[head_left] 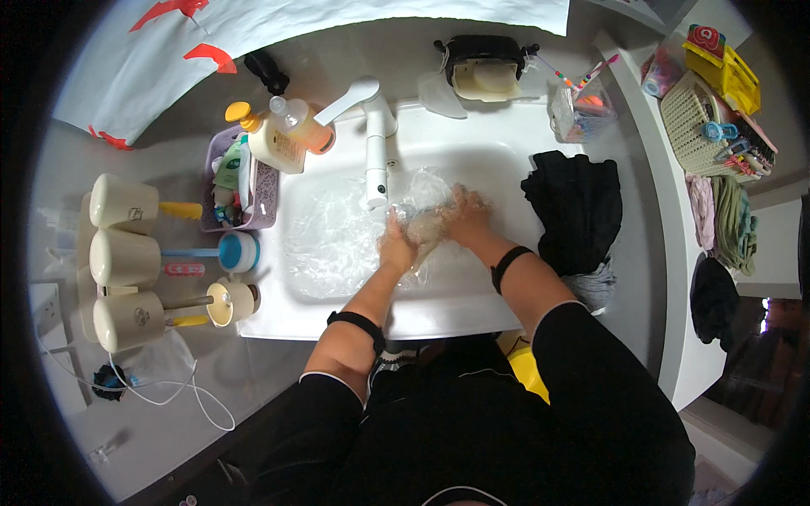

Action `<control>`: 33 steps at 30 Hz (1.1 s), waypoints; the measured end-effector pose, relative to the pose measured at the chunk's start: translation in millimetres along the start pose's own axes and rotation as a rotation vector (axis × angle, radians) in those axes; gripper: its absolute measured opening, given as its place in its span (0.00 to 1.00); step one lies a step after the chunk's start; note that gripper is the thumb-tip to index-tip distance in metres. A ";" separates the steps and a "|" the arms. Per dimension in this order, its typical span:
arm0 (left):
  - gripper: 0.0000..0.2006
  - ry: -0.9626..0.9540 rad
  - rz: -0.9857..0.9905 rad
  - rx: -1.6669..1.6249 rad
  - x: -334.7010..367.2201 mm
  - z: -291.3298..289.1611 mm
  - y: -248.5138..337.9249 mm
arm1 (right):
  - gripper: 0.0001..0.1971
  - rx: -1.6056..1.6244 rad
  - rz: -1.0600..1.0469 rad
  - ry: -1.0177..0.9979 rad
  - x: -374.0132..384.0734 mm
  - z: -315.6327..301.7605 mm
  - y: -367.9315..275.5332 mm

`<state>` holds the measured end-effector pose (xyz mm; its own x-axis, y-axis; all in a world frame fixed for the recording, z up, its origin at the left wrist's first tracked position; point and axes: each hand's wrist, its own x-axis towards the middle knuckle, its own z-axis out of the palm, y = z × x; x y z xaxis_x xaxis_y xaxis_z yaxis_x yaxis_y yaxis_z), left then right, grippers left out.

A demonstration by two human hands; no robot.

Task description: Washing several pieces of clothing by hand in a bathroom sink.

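A pale wet cloth (428,226) sits in the water (329,240) of the white sink (498,316), between the left hand (396,244) and right hand (467,218) and touching both, near the faucet (376,160). Amid the splashing, I cannot tell whether either grip is closed.

Pale item (428,226) between hands (469,222) in sink (439,319)

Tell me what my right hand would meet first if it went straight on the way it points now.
Past the splashing water, your right hand would probably meet the white sink's far inner wall; its depth in the basin is unclear.
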<state>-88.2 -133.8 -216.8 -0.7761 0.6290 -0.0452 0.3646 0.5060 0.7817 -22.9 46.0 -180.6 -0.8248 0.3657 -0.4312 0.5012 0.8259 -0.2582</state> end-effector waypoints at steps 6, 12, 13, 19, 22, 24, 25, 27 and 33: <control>0.36 -0.417 -0.886 -1.256 22.8 -19.5 86.8 | 0.24 0.745 -0.268 0.220 3.0 -4.3 -7.0; 0.30 -0.521 -0.687 -1.827 39.3 -15.3 96.0 | 0.08 0.426 -0.721 0.877 -62.7 -48.1 -49.6; 0.30 -0.517 -0.681 -1.825 43.1 -10.2 84.7 | 0.08 0.715 -0.475 0.881 -72.2 -54.1 -61.8; 0.16 -0.280 0.128 -0.481 55.7 8.1 41.0 | 0.09 0.688 -0.478 0.848 -74.4 -64.1 -75.7; 0.12 -0.090 0.558 -0.050 44.6 2.1 76.3 | 0.10 0.563 -0.383 0.774 -64.0 -63.4 -60.3; 0.14 -0.191 -0.016 -0.446 34.1 -8.9 97.9 | 0.10 0.488 -0.346 0.722 -55.2 -62.4 -52.1; 0.15 -0.239 -0.308 -0.637 30.5 -12.5 109.5 | 0.10 0.430 -0.334 0.701 -48.2 -62.0 -41.4; 0.18 -0.305 -0.906 -0.995 24.0 -22.4 116.0 | 0.11 0.378 -0.336 0.676 -43.2 -59.2 -27.5; 0.26 -0.305 -0.662 -0.239 17.1 -25.1 102.5 | 0.21 0.340 -0.368 0.523 -41.3 -25.9 12.5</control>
<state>-77.0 -86.1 -121.8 -0.6052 0.3912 -0.6933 -0.2751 0.7145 0.6433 10.7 52.4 -143.7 -0.9302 0.3177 0.1839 0.1505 0.7869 -0.5984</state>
